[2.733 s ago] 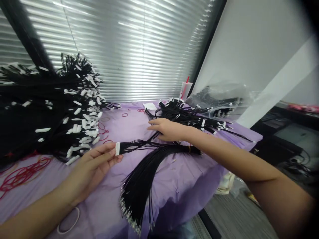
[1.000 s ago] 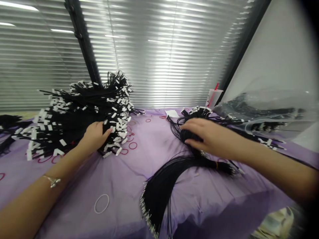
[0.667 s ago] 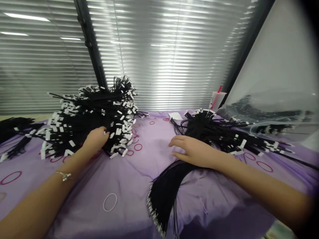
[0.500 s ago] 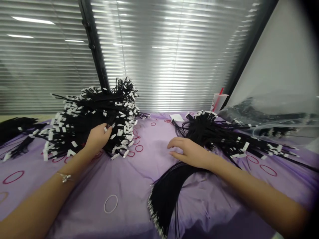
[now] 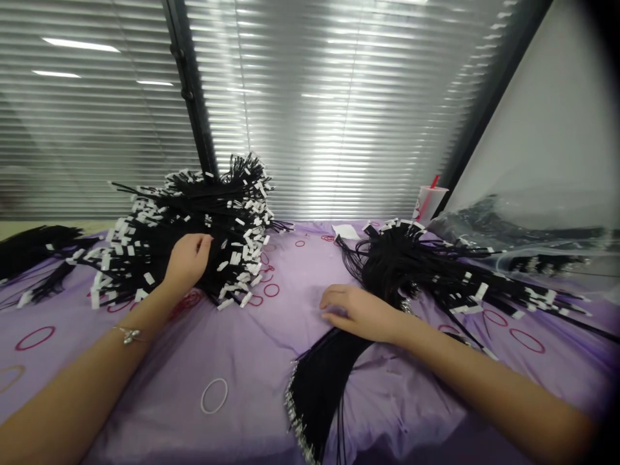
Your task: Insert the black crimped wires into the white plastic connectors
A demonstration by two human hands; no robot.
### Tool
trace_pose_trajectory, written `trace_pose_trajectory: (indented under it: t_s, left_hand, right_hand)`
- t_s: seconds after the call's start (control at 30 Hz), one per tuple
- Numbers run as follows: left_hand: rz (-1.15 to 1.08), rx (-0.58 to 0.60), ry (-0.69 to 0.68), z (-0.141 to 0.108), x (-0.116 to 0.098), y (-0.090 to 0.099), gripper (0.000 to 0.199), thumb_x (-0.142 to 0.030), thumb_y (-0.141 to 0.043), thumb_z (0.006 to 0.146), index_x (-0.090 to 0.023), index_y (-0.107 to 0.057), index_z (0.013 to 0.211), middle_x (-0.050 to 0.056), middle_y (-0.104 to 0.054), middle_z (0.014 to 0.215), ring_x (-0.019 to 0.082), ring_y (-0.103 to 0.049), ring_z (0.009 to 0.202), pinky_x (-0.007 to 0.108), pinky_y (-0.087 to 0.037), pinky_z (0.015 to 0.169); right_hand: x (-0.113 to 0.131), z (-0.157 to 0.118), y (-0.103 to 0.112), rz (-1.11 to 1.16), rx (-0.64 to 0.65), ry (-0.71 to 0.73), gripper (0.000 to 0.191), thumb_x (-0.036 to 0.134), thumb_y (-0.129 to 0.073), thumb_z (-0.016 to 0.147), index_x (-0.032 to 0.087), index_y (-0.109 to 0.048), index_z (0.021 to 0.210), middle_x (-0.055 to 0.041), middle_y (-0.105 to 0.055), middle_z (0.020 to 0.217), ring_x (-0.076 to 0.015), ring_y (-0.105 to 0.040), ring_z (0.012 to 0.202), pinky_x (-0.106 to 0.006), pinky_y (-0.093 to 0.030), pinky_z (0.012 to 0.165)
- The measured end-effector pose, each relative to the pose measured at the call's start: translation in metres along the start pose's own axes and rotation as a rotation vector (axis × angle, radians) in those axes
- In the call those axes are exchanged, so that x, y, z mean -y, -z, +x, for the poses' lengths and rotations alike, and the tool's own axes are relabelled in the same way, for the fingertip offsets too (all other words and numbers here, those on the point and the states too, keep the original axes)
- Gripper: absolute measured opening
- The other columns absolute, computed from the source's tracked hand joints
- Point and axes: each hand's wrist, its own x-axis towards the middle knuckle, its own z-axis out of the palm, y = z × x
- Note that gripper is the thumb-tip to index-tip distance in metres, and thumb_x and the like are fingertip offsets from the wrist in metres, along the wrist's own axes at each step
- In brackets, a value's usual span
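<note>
Left hand (image 5: pixel 188 260) on cable pile (image 5: pixel 152 248), behind-left of the fanned wire bundle (image 5: pixel 322 387), can't tell if pinching anything; right hand (image 5: pixel 358 311) over the bundle, fingers loosely curled, thumb parted. Left was closer to the bundle earlier. Cable heap (image 5: pixel 431 268) behind-right of the bundle, white ring (image 5: pixel 202 399) left of it, right forearm (image 5: pixel 460 368) hiding the bundle's far end.
</note>
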Motion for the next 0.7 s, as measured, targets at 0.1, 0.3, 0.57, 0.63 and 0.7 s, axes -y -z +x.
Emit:
trace_pose_trajectory:
  t_s: [0.1, 0.3, 0.57, 0.63, 0.7]
  left_hand:
    - [0.099, -0.016, -0.030, 0.034, 0.014, 0.005, 0.048, -0.022, -0.046, 0.078, -0.003, -0.052, 0.122, 0.024, -0.055, 0.127, 0.034, -0.047, 0.124, 0.043, -0.035, 0.105]
    - [0.262, 0.201, -0.242, 0.103, 0.024, 0.021, 0.067, -0.011, -0.051, 0.076, 0.000, -0.033, 0.140, 0.022, -0.028, 0.154, 0.034, -0.020, 0.144, 0.047, -0.021, 0.115]
    - [0.394, 0.275, -0.111, 0.125, 0.020, -0.002, 0.037, -0.026, -0.056, 0.088, -0.010, -0.053, 0.122, 0.015, -0.060, 0.119, 0.029, -0.054, 0.115, 0.055, -0.037, 0.100]
    - [0.426, 0.275, -0.115, 0.119, 0.020, -0.002, 0.027, -0.030, -0.053, 0.090, -0.011, -0.060, 0.108, 0.012, -0.061, 0.112, 0.028, -0.053, 0.114, 0.054, -0.035, 0.102]
    - [0.445, 0.289, -0.144, 0.114, 0.021, 0.003, 0.022, -0.030, -0.054, 0.090, -0.011, -0.061, 0.099, 0.010, -0.060, 0.110, 0.026, -0.053, 0.113, 0.053, -0.035, 0.102]
  right_hand:
    - [-0.001, 0.002, -0.005, 0.018, 0.037, 0.058, 0.026, 0.029, -0.047, 0.090, 0.013, -0.064, 0.101, -0.0087, -0.064, 0.103, -0.0168, -0.058, 0.098, -0.033, -0.046, 0.094]
    - [-0.006, 0.002, -0.013, 0.052, 0.025, 0.153, 0.021, 0.025, -0.049, 0.087, 0.014, -0.066, 0.093, -0.0084, -0.063, 0.098, -0.0153, -0.057, 0.094, -0.029, -0.048, 0.088]
    - [-0.002, 0.001, -0.014, -0.106, -0.025, 0.438, 0.030, 0.028, -0.041, 0.092, 0.013, -0.067, 0.089, -0.0051, -0.066, 0.087, -0.0132, -0.056, 0.085, -0.025, -0.045, 0.086]
    - [0.000, 0.001, -0.015, -0.144, -0.017, 0.458, 0.030, 0.028, -0.041, 0.092, 0.014, -0.067, 0.089, -0.0045, -0.065, 0.087, -0.0129, -0.055, 0.084, -0.025, -0.044, 0.086]
    - [0.000, 0.000, -0.017, -0.149, -0.011, 0.468, 0.030, 0.028, -0.041, 0.091, 0.014, -0.067, 0.089, -0.0040, -0.065, 0.087, -0.0126, -0.055, 0.083, -0.024, -0.044, 0.085]
